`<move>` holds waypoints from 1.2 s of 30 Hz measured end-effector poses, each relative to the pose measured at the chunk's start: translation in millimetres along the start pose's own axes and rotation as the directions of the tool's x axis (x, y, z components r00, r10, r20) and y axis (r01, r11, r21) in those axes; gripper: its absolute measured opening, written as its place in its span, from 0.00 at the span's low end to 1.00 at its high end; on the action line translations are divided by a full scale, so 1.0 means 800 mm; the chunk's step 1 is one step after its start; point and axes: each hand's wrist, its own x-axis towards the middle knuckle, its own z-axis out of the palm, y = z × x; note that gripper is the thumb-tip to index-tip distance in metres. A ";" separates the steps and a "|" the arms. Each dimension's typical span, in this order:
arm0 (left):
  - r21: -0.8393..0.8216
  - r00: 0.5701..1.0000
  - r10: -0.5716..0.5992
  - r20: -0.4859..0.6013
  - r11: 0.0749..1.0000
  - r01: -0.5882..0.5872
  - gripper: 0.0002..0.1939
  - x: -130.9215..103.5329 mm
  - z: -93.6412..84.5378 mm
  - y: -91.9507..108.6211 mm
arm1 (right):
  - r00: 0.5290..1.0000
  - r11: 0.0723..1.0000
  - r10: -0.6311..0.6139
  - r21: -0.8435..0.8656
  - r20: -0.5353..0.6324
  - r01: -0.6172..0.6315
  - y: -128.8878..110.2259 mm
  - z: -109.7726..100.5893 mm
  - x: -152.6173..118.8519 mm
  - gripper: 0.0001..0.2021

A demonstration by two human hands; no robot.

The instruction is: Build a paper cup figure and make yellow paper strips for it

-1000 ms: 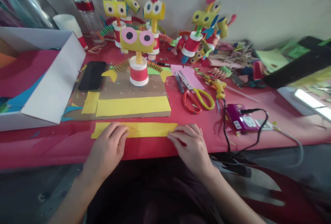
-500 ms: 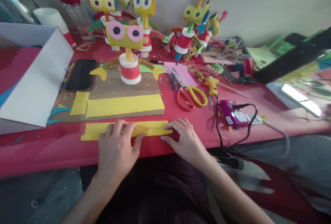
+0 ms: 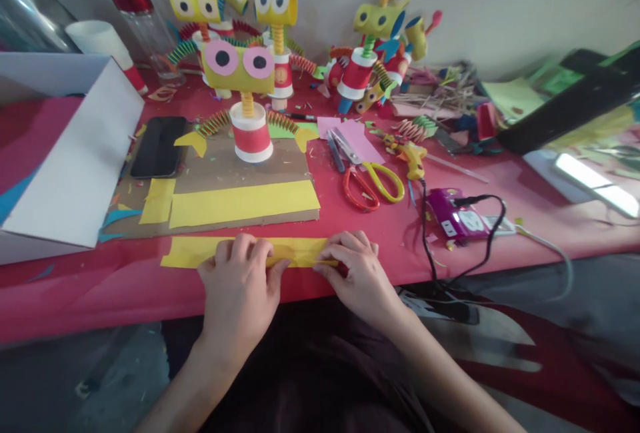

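Observation:
A long yellow paper strip [image 3: 186, 252] lies near the front edge of the red-covered table, its near edge folded up along part of its length. My left hand [image 3: 241, 280] is closed on the strip's middle, with fingers on top and the thumb at the near edge. At the right end, my right hand [image 3: 357, 273] pinches the strip between thumb and fingers. Just beyond it, a second yellow strip [image 3: 245, 205] rests on a brown cardboard sheet [image 3: 210, 170]. On that sheet stands a paper-cup figure [image 3: 251, 133] with pink-rimmed eyes and springy folded arms.
To the left are a white box [image 3: 75, 173] and a black phone [image 3: 159, 146]. Scissors [image 3: 373, 183], a yellow glue gun [image 3: 413, 158] and a purple device [image 3: 456, 213] with cables lie to the right. More cup figures [image 3: 359, 73] stand along the wall.
My left hand has slid a little to the right along the strip. The right hand has closed its thumb and fingers more on the right end. The view has shifted slightly.

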 end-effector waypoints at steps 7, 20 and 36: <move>0.017 1.000 0.015 -0.014 1.000 -0.015 0.11 -0.001 0.002 0.000 | 1.000 0.999 -0.031 -0.012 0.003 0.031 0.003 -0.003 -0.003 0.03; -0.047 0.998 -0.033 -0.052 0.998 0.030 0.11 -0.003 0.006 0.007 | 0.998 0.992 -0.046 -0.118 -0.043 0.041 0.003 0.003 -0.004 0.06; 0.000 0.994 -0.040 -0.105 0.999 0.040 0.12 -0.005 0.011 -0.003 | 0.997 0.995 -0.016 -0.103 -0.073 0.008 0.009 0.002 0.000 0.07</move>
